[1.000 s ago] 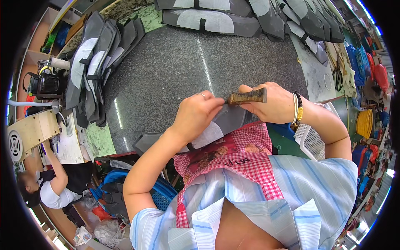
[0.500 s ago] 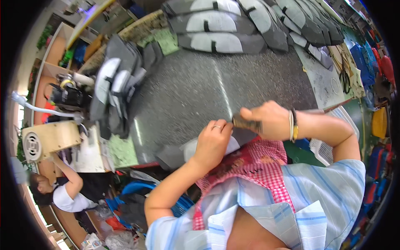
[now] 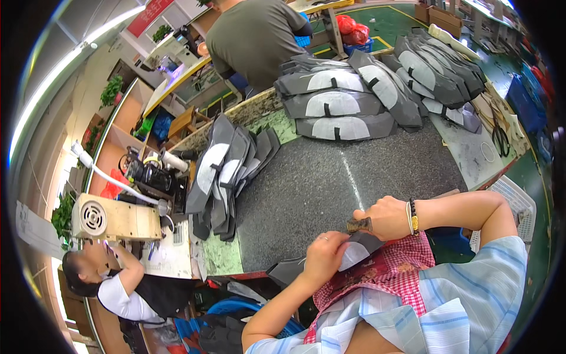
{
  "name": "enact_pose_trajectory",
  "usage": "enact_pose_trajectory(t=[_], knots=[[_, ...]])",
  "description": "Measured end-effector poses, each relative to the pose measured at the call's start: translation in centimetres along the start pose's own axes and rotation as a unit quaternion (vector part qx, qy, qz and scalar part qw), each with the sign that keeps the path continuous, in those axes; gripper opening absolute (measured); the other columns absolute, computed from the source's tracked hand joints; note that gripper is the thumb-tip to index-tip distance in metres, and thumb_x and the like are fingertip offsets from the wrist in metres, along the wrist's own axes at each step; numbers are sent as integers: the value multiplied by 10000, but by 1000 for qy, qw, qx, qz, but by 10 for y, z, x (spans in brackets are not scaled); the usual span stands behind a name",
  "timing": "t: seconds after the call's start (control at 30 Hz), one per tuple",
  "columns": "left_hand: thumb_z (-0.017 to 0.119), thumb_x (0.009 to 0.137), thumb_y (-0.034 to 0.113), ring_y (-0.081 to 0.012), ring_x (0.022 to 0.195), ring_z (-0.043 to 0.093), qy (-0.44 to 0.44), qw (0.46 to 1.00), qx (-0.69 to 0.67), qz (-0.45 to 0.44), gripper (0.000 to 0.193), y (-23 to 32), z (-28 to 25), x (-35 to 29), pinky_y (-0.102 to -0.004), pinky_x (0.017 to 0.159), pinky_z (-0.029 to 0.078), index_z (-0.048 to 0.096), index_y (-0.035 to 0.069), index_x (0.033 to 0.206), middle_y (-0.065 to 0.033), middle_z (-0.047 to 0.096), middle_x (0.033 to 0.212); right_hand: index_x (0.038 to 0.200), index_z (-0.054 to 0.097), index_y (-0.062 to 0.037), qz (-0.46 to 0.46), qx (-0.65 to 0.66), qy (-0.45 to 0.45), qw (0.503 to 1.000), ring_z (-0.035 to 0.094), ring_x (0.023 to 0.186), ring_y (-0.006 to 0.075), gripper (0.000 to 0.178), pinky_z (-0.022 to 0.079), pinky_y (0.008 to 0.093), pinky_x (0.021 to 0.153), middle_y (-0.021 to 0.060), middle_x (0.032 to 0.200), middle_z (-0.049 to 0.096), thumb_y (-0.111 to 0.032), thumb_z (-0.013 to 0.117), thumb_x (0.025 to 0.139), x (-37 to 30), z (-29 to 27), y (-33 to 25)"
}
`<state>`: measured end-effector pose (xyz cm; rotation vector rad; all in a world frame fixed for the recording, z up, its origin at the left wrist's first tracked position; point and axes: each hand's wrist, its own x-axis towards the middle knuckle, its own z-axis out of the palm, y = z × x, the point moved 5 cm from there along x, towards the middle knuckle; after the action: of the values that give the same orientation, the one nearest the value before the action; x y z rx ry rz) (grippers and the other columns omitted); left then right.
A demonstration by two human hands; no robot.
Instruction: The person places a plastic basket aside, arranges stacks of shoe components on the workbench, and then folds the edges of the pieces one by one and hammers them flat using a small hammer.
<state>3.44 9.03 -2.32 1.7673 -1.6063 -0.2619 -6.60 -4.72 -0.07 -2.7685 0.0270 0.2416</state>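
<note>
A dark grey padded piece with a light grey curved panel (image 3: 355, 255) lies along the near edge of the dark worktop (image 3: 295, 183). My left hand (image 3: 323, 258) has its fingers closed at the piece's upper edge. In my right hand (image 3: 386, 219) is a hammer (image 3: 359, 225) with a worn brown head. Its head is close beside my left fingertips, just above the piece. What looks like the end of its wooden handle shows behind my right wrist. My fingers hide part of the padded piece.
Similar grey pieces are stacked at the back (image 3: 339, 100) and left (image 3: 215, 171). Black scissors (image 3: 500, 138) lie at the right, above a white basket (image 3: 522, 203). Left is a beige machine (image 3: 118, 218) with a person (image 3: 121, 295); another person (image 3: 256, 44) is beyond the table.
The view has tilted up, showing more of the room and the person beyond the table. My hands stay at the near edge, hammer still held.
</note>
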Motion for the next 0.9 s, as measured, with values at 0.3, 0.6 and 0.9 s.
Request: enact_pose_trajectory(t=[0.3, 0.6, 0.9], knots=[[740, 746, 56, -290, 754, 657, 19, 999, 16, -30, 102, -18, -12, -4, -380, 694, 519, 712, 40, 843, -108, 668, 797, 1006, 471, -78, -18, 113, 183, 977, 596, 581, 411, 240, 463, 488, 512, 174, 638, 596, -231, 624, 899, 2, -31, -4], [723, 799, 140, -297, 806, 687, -82, 992, -29, -97, 188, -24, 14, 59, -370, 719, 529, 732, 39, 957, -128, 701, 896, 1062, 507, -58, 85, 82, 88, 989, 635, 695, 415, 223, 499, 494, 620, 169, 706, 633, -206, 595, 920, -43, -13, 35], [719, 797, 91, -250, 789, 604, 18, 996, 77, 50, 163, -5, 13, 25, -357, 660, 510, 714, 84, 960, -44, 633, 886, 954, 655, -78, 14, 80, 98, 992, 644, 709, 363, 172, 525, 460, 640, 169, 838, 648, -200, 538, 921, -22, -30, 30]])
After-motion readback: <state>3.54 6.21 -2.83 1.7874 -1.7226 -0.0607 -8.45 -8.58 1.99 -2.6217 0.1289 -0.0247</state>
